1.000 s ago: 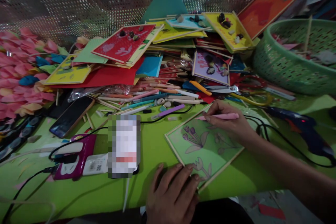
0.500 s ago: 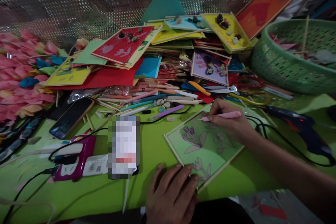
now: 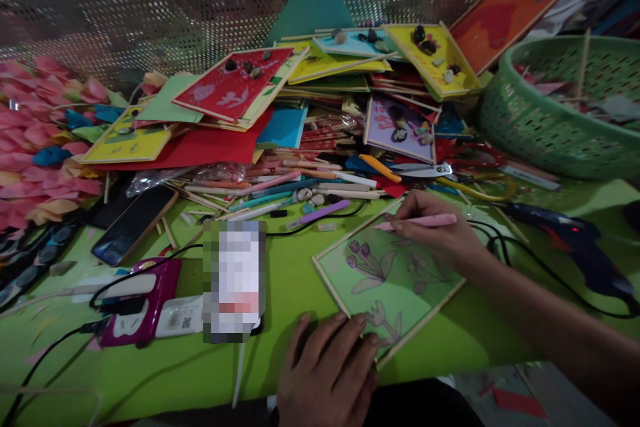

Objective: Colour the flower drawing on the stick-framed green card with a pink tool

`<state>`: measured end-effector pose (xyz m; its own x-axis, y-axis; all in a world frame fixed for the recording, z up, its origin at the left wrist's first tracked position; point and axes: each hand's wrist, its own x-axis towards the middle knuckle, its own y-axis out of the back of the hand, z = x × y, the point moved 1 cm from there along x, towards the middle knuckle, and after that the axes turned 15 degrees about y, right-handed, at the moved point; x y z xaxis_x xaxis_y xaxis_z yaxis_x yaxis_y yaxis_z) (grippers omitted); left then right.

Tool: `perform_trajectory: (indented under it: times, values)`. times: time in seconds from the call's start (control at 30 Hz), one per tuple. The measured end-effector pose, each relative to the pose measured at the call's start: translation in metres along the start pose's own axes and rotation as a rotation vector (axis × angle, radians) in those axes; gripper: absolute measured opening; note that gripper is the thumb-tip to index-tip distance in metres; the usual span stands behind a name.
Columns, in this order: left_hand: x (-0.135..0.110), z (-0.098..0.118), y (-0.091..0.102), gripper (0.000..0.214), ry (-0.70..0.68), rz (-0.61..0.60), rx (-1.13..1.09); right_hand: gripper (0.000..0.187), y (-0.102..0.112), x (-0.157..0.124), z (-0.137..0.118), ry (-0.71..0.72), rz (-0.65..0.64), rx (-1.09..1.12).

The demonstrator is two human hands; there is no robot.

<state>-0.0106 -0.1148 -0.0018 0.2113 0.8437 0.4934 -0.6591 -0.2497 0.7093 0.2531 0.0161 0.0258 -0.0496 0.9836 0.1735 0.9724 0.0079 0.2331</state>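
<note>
A green card [image 3: 345,287] with a thin wooden stick border lies tilted on the lime-green table, bearing drawn tulips and leaves. My right hand [image 3: 423,220] pinches a pink marker pen [image 3: 434,220], its tip at the upper part of the card. My left hand [image 3: 327,367] lies flat with fingers spread over the card's near left edge. A purple marker [image 3: 320,213] rests just beyond the card, next to a black cable.
A phone with a blurred screen [image 3: 240,280], a magenta power strip [image 3: 163,297] and cables lie left. Behind are heaped markers, scissors [image 3: 420,169] and framed cards [image 3: 235,90]. At right are a glue gun [image 3: 575,240] and green basket [image 3: 560,123]; pink petals [image 3: 35,147] fill the far left.
The pink marker's tip has shifted slightly left along the card, with my right hand moving a little. My left hand and the card stay in place.
</note>
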Motion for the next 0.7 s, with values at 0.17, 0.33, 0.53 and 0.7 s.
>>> perform_trajectory:
  times: [0.17, 0.33, 0.53, 0.7]
  values:
    - [-0.0003, -0.0005, -0.0028, 0.028, 0.002, -0.005, -0.017, 0.022, -0.0003, 0.0000, -0.0001, 0.030, 0.001, -0.030]
    - [-0.0027, -0.0014, -0.0046, 0.026, 0.009, 0.012, -0.027, 0.024, -0.0006, 0.0002, -0.0003, 0.023, 0.004, -0.029]
    - [-0.0011, -0.0006, -0.0018, 0.026, 0.012, -0.003, -0.015, 0.022, -0.0007, 0.0011, -0.0040, 0.057, 0.004, -0.047]
    - [-0.0027, -0.0022, -0.0034, 0.027, 0.001, 0.014, -0.007, 0.024, -0.0003, 0.0006, -0.0028, 0.050, 0.009, -0.036]
